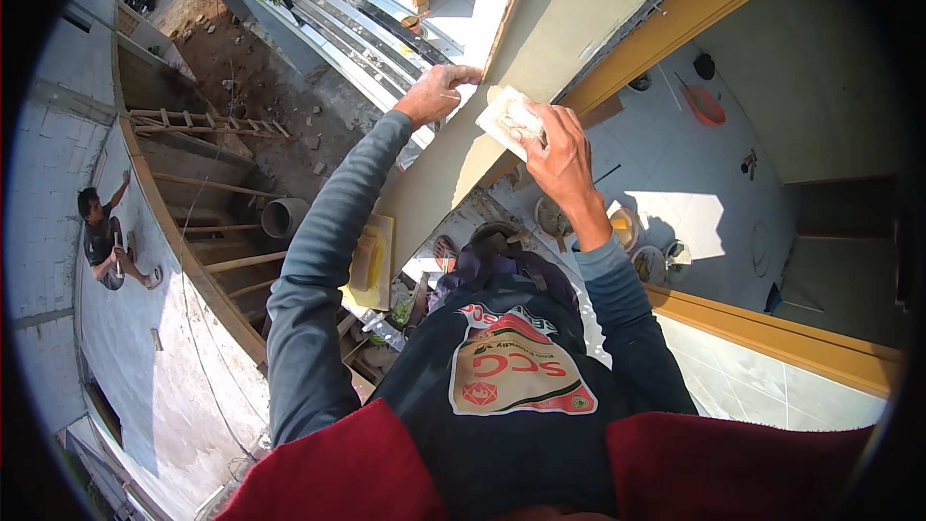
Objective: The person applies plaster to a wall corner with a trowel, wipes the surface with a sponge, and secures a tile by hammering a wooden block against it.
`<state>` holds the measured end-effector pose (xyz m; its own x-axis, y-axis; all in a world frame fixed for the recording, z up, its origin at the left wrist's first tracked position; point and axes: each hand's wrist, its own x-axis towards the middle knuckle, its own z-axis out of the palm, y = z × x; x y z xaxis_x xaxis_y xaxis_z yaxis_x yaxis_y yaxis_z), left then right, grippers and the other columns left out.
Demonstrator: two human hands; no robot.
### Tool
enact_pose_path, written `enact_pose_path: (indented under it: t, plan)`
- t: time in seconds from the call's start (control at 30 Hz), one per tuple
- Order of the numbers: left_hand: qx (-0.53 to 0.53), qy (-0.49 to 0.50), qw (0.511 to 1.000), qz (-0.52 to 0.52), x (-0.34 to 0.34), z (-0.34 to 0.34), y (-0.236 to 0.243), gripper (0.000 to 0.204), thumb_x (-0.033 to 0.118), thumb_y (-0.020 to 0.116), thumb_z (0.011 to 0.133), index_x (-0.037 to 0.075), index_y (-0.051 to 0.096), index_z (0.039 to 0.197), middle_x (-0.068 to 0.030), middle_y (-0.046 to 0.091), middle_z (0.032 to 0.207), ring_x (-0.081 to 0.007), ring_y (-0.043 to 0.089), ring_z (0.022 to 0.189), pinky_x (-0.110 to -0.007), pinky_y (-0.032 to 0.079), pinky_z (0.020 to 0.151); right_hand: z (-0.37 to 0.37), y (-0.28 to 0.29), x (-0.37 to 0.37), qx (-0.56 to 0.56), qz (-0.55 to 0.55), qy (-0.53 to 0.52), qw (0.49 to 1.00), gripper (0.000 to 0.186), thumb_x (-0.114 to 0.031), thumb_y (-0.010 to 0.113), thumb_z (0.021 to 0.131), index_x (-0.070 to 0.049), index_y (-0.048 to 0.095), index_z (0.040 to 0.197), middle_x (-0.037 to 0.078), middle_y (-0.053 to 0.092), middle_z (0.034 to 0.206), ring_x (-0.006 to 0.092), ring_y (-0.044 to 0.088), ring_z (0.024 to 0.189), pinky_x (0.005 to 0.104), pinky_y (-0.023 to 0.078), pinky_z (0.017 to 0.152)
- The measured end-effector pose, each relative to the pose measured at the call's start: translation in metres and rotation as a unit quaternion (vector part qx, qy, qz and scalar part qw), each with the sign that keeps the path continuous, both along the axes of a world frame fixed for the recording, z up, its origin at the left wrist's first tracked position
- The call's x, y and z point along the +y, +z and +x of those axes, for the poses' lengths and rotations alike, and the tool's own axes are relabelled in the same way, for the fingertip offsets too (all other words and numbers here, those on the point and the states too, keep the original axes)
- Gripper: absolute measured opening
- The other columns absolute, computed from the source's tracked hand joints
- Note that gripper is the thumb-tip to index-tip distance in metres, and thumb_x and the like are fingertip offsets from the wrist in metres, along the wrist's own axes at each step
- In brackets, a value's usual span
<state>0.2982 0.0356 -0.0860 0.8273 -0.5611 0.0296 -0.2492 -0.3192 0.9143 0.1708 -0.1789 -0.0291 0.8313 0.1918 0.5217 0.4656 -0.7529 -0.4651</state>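
Note:
My left hand (434, 96) reaches to the long edge of a grey plastered strip (429, 183), its index finger extended to the edge and the other fingers partly curled, with no object visible in them. Just to its right, my right hand (558, 159) grips a pale, dust-covered rectangular block (503, 118) against that same plastered surface. A yellow board with a handle (379, 260) lies below the hands, near my left forearm.
A person (101, 246) crouches on a grey slab at far left. Below are wooden poles, a ladder (207, 123) and a pipe (282, 218). An orange frame (772, 333) borders a tiled floor at right, holding several buckets and a red tub (704, 106). White railings (338, 29) stand above.

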Motion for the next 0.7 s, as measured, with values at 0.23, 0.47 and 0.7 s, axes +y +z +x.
enact_pose_path:
  t: [0.23,0.47,0.7]
  plan:
    - [-0.021,-0.003,0.999,0.036,-0.006,-0.006,0.013,0.048,-0.009,0.038,0.085,-0.004,0.058,0.129,-0.0181,0.066,0.121,-0.0263,0.062,0.115,-0.033,0.044,0.102,-0.007,0.016,0.004,0.075,0.083,-0.008,0.994,0.043,-0.005,0.070,0.083,0.003,0.058,0.123,0.020,0.065,0.112,0.0333,0.063,0.101,0.0390,0.049,0.089]
    - [-0.039,0.013,0.999,0.034,-0.009,-0.006,0.016,0.051,-0.006,0.050,0.076,0.003,0.063,0.125,-0.0176,0.069,0.117,-0.0305,0.065,0.109,-0.036,0.048,0.097,-0.014,0.026,-0.010,0.256,0.569,0.079,0.778,0.041,-0.007,0.065,0.094,0.009,0.052,0.129,0.013,0.064,0.120,0.0161,0.061,0.107,0.0278,0.045,0.096]
    - [-0.039,-0.003,0.999,0.022,-0.007,0.001,0.000,0.065,-0.013,0.037,0.070,-0.003,0.058,0.130,-0.0221,0.065,0.122,-0.0304,0.060,0.119,-0.038,0.044,0.106,-0.012,0.047,-0.030,0.391,0.601,0.120,0.686,0.041,-0.012,0.056,0.098,0.007,0.047,0.132,0.017,0.064,0.119,0.0223,0.066,0.104,0.0335,0.053,0.091]
